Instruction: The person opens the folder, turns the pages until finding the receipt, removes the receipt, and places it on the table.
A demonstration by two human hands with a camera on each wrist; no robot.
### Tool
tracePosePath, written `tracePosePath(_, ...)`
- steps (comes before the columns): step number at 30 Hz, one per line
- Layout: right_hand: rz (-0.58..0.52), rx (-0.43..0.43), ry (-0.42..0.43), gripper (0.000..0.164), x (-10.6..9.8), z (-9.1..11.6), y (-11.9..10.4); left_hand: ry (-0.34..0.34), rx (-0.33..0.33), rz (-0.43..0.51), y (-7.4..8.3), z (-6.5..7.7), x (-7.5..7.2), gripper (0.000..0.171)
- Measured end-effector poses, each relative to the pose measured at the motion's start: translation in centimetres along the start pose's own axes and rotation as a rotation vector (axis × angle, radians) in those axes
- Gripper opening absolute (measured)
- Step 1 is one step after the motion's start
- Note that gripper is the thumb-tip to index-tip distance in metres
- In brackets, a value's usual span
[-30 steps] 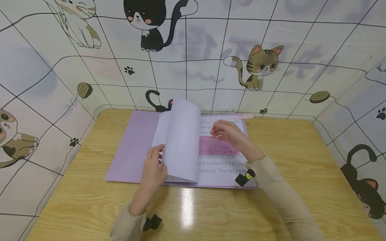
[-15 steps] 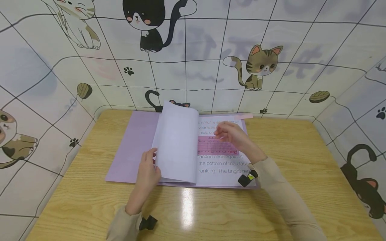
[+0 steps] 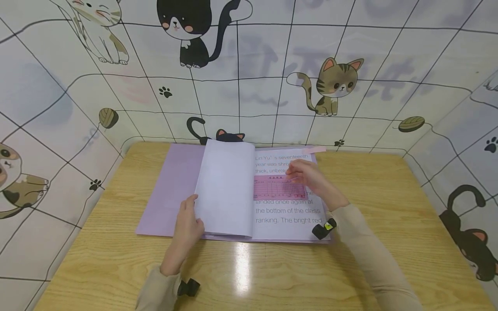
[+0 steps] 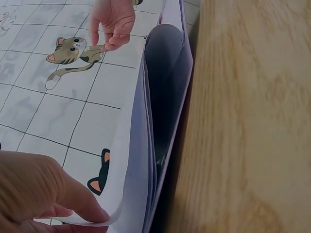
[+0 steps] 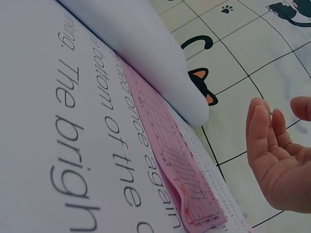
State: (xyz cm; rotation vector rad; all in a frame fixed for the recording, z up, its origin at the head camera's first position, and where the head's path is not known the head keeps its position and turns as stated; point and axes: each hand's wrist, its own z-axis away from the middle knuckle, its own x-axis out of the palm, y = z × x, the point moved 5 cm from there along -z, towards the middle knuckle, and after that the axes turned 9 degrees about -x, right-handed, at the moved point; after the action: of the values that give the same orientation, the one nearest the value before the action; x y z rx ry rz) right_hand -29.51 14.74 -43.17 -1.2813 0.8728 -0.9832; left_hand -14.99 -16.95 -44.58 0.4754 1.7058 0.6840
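Observation:
An open booklet with a purple cover [image 3: 163, 190] lies on the table. My left hand [image 3: 188, 222] pinches the outer edge of its blank white page [image 3: 227, 185], thumb on one side, as the left wrist view shows. That page is turned over to the left and bows up near the spine. On the right-hand page [image 3: 288, 231], printed in large type, lies a pink slip of paper [image 3: 272, 188] with a printed grid. Above the slip hovers my right hand [image 3: 311, 179], its fingers loosely bent and holding nothing; the right wrist view shows its palm [image 5: 282, 179].
A pale pink strip [image 3: 314, 150] sticks out past the booklet's top right corner. The wooden table [image 3: 389, 216] extends on both sides. A cat-printed wall covering [image 3: 256, 95] rises directly behind it.
My left hand has moved left and slightly down with the page, which now lies flatter, uncovering more text and pink slip. The right hand has drifted right.

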Motion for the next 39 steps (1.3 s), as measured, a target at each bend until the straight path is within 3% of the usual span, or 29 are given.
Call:
tracePosePath(5, -0.006, 0.017, 0.025, 0.018, -1.2, 0.0, 0.6, -0.019, -0.021, -0.019, -0.6, -0.1, 0.3, 0.06)
tracePosePath(12, 0.035, 0.027, 0.067, 0.038, -2.7, 0.2, 1.2, -0.062, -0.083, -0.027, -1.5, -0.2, 0.8, 0.052)
tracePosePath(21, 0.121, 0.067, 0.141, 0.049, -4.4, 0.3, 1.9, -0.115, -0.129, -0.076, -1.8, -0.3, 0.9, 0.043)
tracePosePath(31, 0.251, 0.092, 0.177, 0.043, -5.3, 0.5, 2.3, -0.143, -0.132, -0.114, -2.2, -0.5, 1.0, 0.038)
tracePosePath(36, 0.31, 0.056, 0.17, 0.04, -5.5, 0.7, 2.3, -0.146, -0.156, -0.157, -2.5, -0.5, 1.1, 0.037)
tracePosePath(39, 0.344, 0.044, 0.163, 0.038, -5.6, 0.7, 2.3, -0.132, -0.137, -0.2, -2.4, -0.5, 1.1, 0.038)
